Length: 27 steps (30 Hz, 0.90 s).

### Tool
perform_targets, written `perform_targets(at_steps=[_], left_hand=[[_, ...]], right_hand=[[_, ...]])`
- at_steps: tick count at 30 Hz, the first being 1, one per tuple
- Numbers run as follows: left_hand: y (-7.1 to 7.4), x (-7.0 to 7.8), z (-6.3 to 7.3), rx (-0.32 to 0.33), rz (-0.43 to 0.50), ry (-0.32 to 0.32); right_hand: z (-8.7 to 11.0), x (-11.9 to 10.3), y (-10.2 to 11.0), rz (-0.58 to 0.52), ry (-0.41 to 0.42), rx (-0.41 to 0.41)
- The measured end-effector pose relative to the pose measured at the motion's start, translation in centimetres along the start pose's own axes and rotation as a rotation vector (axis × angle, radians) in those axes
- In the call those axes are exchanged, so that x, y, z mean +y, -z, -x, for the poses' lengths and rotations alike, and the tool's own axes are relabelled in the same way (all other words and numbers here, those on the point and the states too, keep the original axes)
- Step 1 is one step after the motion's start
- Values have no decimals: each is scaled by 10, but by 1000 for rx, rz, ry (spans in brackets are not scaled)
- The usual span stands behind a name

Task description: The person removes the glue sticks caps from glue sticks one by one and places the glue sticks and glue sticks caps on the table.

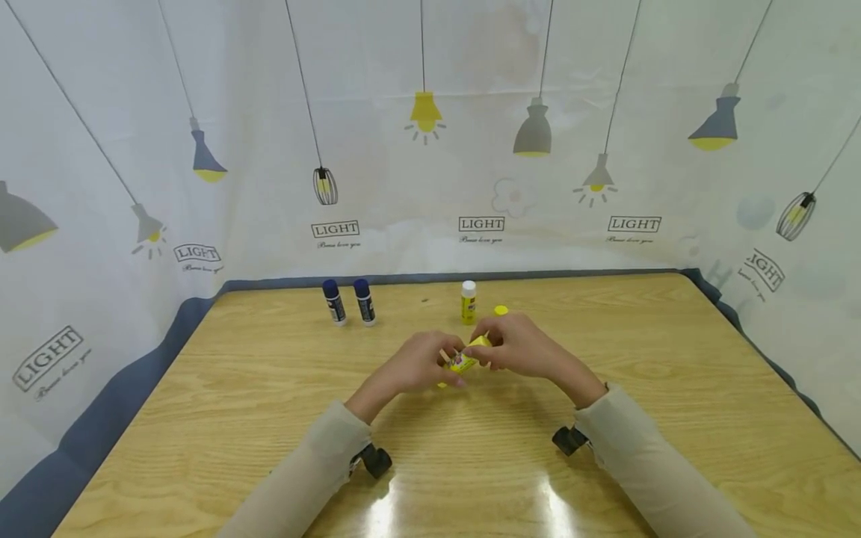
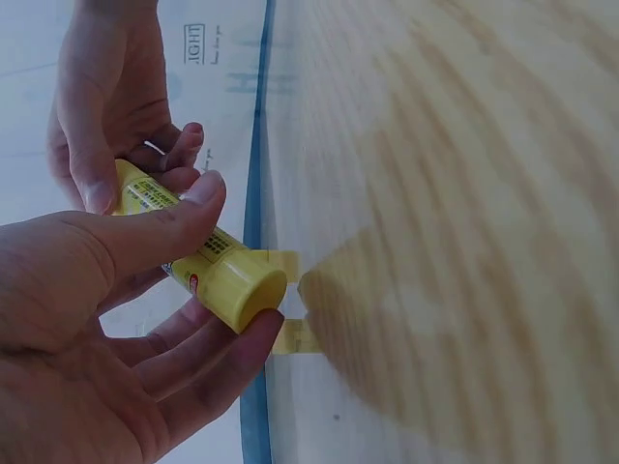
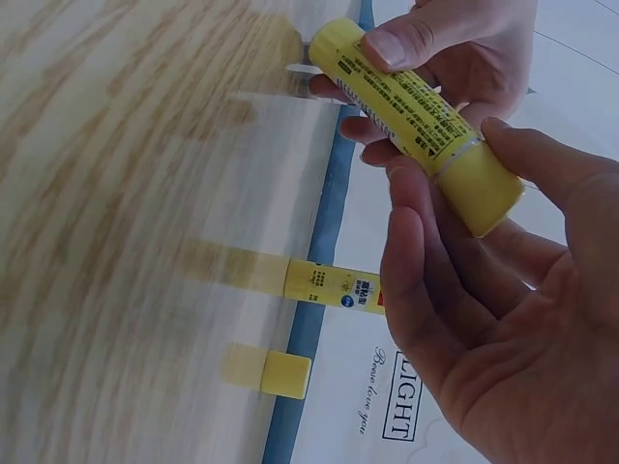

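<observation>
Both hands hold a yellow glue stick [image 1: 463, 363] tilted above the table. My left hand [image 1: 420, 362] grips its lower end, the thumb lying along the printed barrel in the left wrist view and the fingers beneath. At the upper end, the thumb and fingers of my right hand [image 3: 493, 309] close around the plain yellow end section of the glue stick [image 3: 426, 116]. Just beyond the hands stands a yellow glue stick with a white cap [image 1: 468, 302]. Beside it, partly hidden behind the right hand, is a small yellow cap [image 1: 501, 310].
Two white glue sticks with dark blue caps, one at the left [image 1: 334, 302] and one close by [image 1: 365, 302], stand toward the back of the wooden table [image 1: 269, 418]. A lamp-printed curtain [image 1: 403, 164] surrounds the back and sides.
</observation>
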State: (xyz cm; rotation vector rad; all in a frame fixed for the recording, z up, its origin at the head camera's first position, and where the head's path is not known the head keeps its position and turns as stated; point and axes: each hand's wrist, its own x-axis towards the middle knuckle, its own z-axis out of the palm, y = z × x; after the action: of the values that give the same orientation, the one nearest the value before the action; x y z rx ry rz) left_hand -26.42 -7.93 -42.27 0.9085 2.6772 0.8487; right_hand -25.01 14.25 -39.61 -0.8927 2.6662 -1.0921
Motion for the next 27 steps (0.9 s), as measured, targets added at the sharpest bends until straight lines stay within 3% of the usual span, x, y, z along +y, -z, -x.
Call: perform_targets(at_steps=[10, 17, 27], left_hand=[[1, 3, 2, 25, -3, -19], [2, 4, 4, 3, -15, -35], [2, 5, 4, 1, 39, 27]], right_hand=[[-1, -1, 2, -8, 46, -29], [-1, 0, 1, 37, 73, -29], [-1, 1, 0, 65, 39, 37]])
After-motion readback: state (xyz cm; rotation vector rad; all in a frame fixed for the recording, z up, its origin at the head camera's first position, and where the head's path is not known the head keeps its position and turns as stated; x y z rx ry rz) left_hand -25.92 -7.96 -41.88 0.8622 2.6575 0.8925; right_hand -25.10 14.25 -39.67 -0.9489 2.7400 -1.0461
